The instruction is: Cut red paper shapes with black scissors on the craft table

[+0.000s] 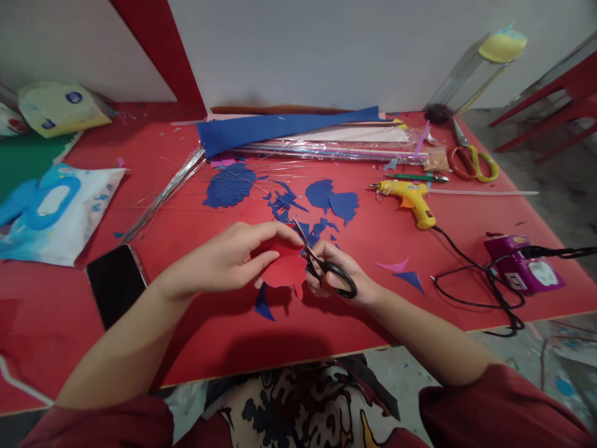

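Note:
My left hand (249,255) is closed on a red cut-out (284,267) of thin sheet, thumb and fingers along its upper left side. The cut-out has a scalloped edge and a small stem-like tab at the bottom. My right hand (347,270) grips black-handled scissors (342,281), their blades pointing up and left beside the cut-out's right edge. A pointed blue scrap (264,305) shows just below the cut-out. Beyond my hands lie a pile of blue petal-shaped pieces (231,185), two more blue pieces (344,205) and scattered blue scraps (284,202).
On the red table (186,336), a yellow glue gun (410,198) and a purple power box (525,264) with cables are at right. Yellow-and-red-handled scissors (473,162) lie behind. Wires (172,186), a phone (116,283) and a wipes pack (60,211) are left. Blue sheet (289,127) lies at the back.

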Tool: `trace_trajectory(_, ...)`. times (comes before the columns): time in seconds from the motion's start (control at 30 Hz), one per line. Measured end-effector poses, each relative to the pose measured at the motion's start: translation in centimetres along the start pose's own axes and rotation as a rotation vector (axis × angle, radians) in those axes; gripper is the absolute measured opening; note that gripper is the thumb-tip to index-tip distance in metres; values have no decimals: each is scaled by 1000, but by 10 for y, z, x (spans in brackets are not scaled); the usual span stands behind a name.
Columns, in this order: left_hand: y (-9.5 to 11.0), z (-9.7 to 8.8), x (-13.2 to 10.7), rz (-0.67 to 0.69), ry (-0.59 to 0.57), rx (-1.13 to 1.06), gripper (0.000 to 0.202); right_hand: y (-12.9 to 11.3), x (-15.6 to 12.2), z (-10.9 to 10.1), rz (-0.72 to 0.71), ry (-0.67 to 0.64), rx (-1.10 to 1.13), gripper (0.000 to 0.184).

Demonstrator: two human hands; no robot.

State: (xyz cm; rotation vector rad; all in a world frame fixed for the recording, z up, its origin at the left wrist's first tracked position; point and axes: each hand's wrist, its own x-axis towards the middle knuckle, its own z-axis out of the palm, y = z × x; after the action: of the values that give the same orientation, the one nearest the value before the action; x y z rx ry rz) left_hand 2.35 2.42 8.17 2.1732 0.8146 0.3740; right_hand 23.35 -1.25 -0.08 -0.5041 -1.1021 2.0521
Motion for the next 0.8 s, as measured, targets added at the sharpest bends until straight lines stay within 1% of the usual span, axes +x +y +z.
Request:
trace_trajectory(0.17,0,1,0,3,10,2,25,0,0,0,8,15,-3,38)
trace_trajectory(0.47,-2,1,-1,8,24,6,25,-1,-1,1,46,44,-27,44)
trace_trajectory(0.6,-2,1,-1,2,18,-14,27,-2,0,1,33,37,-21,43)
trace_trajectory(0.8,0,1,0,13,33,-7,25,-2,0,1,55,37,-40,45)
